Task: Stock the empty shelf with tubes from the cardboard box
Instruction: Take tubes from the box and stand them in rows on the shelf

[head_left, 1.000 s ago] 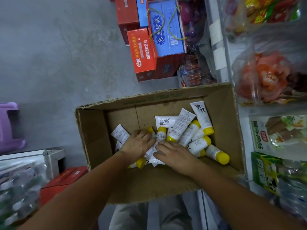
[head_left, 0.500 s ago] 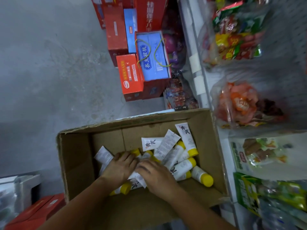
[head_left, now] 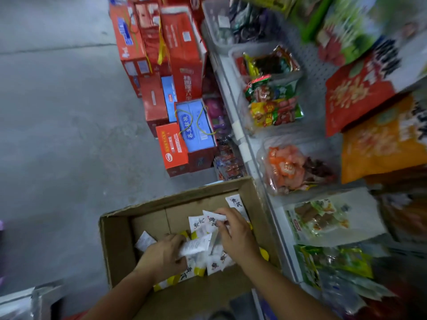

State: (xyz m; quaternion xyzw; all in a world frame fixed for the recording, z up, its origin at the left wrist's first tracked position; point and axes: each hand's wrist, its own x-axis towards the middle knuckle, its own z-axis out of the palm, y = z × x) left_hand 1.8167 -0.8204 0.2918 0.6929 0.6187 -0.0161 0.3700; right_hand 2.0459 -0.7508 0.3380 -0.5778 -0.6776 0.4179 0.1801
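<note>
An open cardboard box sits low in the head view, holding several white tubes with yellow caps. Both my hands are inside the box. My left hand curls round a white tube that lies across the pile. My right hand grips a bunch of tubes, its fingers pinching their flat ends near the box's far right. Most yellow caps are hidden under my hands. A white shelf edge runs along the right of the box.
Red, orange and blue gift cartons are stacked on the grey concrete floor beyond the box. The shelf on the right is packed with bagged snacks and clear bins. A metal frame corner shows at lower left.
The camera has tilted up toward the shelf. My right hand moved toward the box's far right and gathered tubes; my left hand closed round a tube.
</note>
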